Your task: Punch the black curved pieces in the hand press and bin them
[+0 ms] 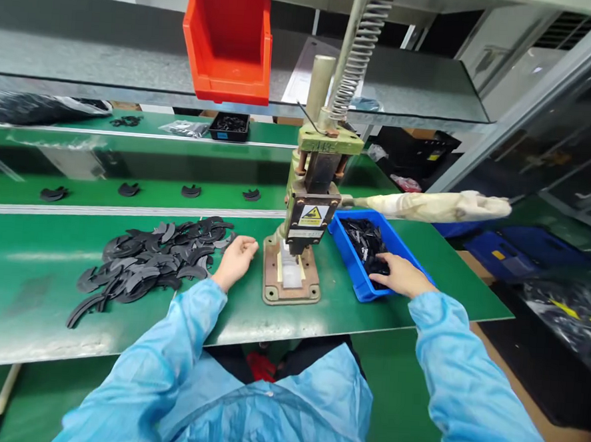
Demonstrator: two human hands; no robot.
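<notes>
My left hand (pixel 237 261) hovers between the loose pile of curved black plastic pieces (pixel 147 262) and the hand press (pixel 309 212). Its fingers are curled together, and whether anything is inside them is hidden. On the right, my right hand (pixel 401 274) reaches into the blue bin (pixel 408 251), thumb and fingers around small black plastic parts (pixel 364 238) there. The press stands upright between my hands, with a pale block (pixel 291 271) on its base under the ram. Its wrapped lever (pixel 426 206) points to the right.
Behind the green table (pixel 239 321), spaced curved pieces (pixel 191 191) lie on a green strip. A red bin (pixel 228 50) sits on the shelf above, near the press's spring (pixel 360 51). A small black tray (pixel 230 127) of parts stands at the back.
</notes>
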